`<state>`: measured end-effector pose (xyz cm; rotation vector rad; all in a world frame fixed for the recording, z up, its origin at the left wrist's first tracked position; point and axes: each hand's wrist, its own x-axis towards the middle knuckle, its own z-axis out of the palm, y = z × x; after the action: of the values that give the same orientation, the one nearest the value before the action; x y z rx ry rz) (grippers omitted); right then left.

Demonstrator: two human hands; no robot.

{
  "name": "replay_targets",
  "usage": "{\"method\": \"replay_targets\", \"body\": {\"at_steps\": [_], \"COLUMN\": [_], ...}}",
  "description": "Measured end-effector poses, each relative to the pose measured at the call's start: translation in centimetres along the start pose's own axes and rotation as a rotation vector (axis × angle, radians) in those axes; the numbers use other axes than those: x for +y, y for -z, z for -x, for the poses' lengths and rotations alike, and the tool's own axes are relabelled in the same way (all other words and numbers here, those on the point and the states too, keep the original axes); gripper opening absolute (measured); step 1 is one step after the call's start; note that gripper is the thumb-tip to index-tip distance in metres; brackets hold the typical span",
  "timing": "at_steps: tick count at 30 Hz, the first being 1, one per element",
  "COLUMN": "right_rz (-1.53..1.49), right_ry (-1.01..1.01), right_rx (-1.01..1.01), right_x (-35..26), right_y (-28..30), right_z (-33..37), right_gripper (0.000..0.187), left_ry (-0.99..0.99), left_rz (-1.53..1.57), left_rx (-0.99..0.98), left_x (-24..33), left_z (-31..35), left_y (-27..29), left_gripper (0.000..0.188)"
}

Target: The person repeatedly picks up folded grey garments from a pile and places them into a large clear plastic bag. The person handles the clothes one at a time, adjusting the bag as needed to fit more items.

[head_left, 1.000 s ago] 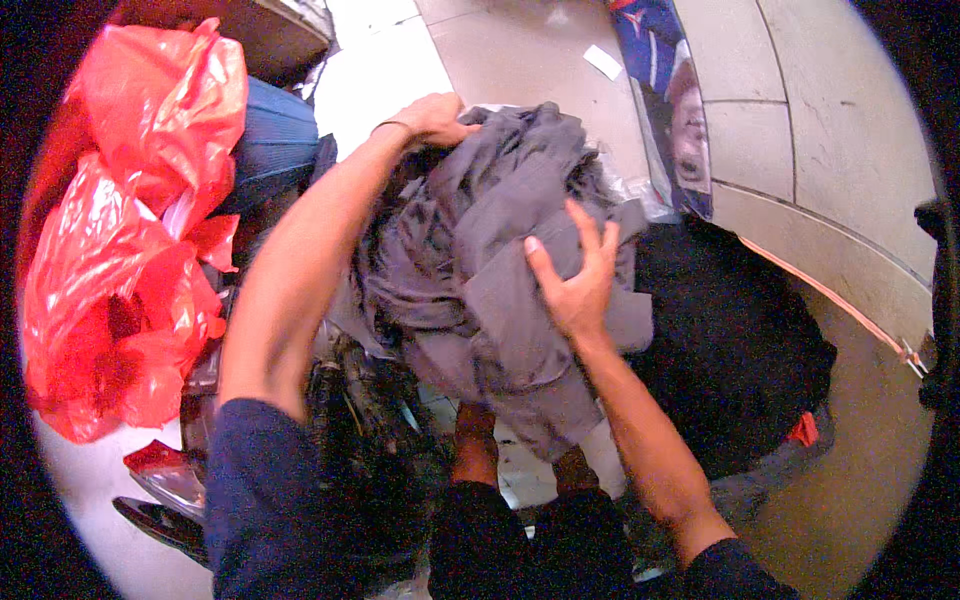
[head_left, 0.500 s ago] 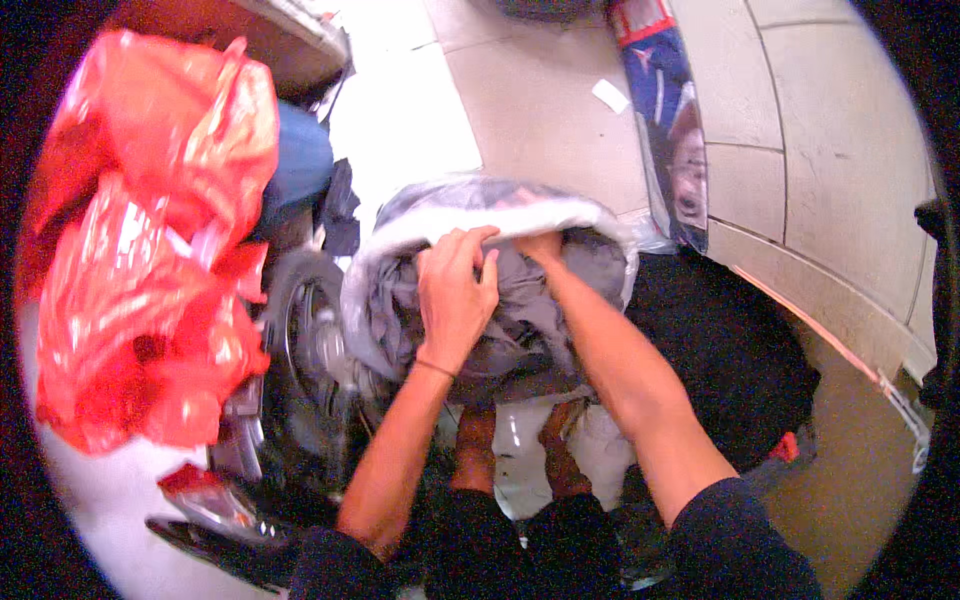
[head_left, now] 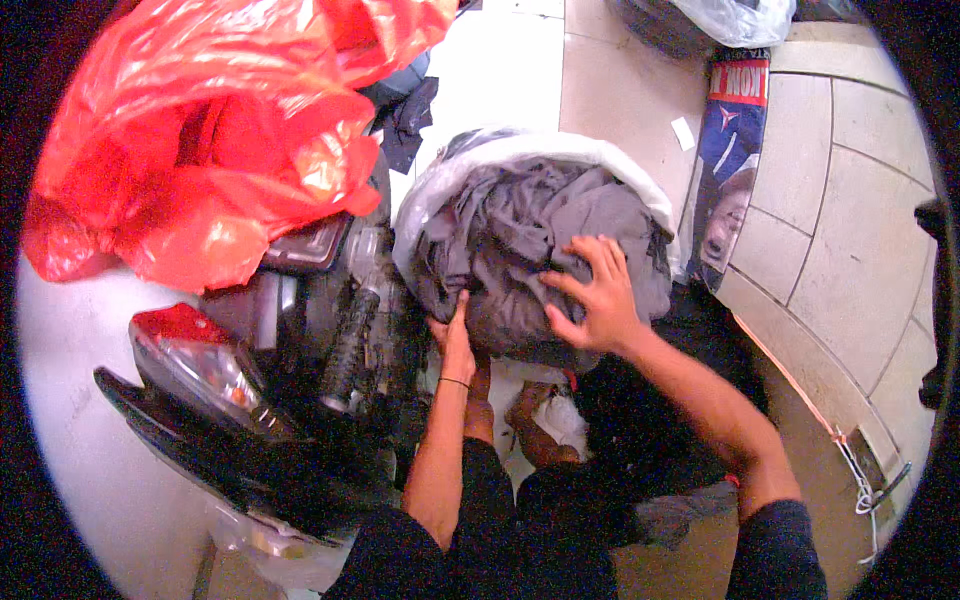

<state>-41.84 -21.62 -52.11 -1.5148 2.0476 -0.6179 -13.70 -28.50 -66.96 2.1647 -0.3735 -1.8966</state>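
Note:
A white-rimmed sack stuffed with dark grey cloth stands upright on the floor between my legs. The thumb of my left hand lies along its near left side, and the fingers curl round the edge there, partly hidden. Over the right part of the cloth, my right hand is open with its fingers spread; whether the fingertips press on the cloth is hard to tell. The sack's near wall is covered by bulging cloth and my hands.
Left of the sack is a motorcycle with a black handlebar grip and a red-and-clear lamp. Large red plastic bags lie over it. A dark cloth heap, a printed banner strip and an orange cord are at right.
My left hand has gone from the top of the cloth down to the sack's near left side. My right hand has come out of the sack and spread open. The view has shifted.

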Motion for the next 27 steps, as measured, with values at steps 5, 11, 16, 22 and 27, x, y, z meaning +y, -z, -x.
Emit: {"method": "replay_targets", "body": {"at_steps": [5, 11, 16, 22, 27], "right_rz": [0.092, 0.127, 0.047, 0.200, 0.342], "right_ry": [0.412, 0.278, 0.416, 0.316, 0.461], "right_rx": [-0.029, -0.273, -0.143, -0.364, -0.454], "right_x": [1.2, 3.6, 6.9, 4.9, 3.3], "right_y": [-3.3, -8.6, -9.7, -3.0, -5.1], "right_z": [-4.8, -8.4, -9.5, -9.1, -8.8], "right_gripper": [0.025, 0.031, 0.036, 0.056, 0.057], "left_ry": [-0.269, 0.047, 0.171, -0.369, -0.510], "left_rz": [-0.237, 0.063, 0.813, -0.506, -0.355], "left_rx": [0.108, 0.186, -0.497, 0.084, -0.237], "left_x": [1.3, -4.5, -8.6, -2.9, 0.8], "left_z": [6.0, 0.2, -6.7, 2.9, 10.8], "left_y": [-0.4, 3.9, 3.6, -0.4, -6.1], "left_gripper": [0.067, 0.064, 0.058, 0.033, 0.022]}}
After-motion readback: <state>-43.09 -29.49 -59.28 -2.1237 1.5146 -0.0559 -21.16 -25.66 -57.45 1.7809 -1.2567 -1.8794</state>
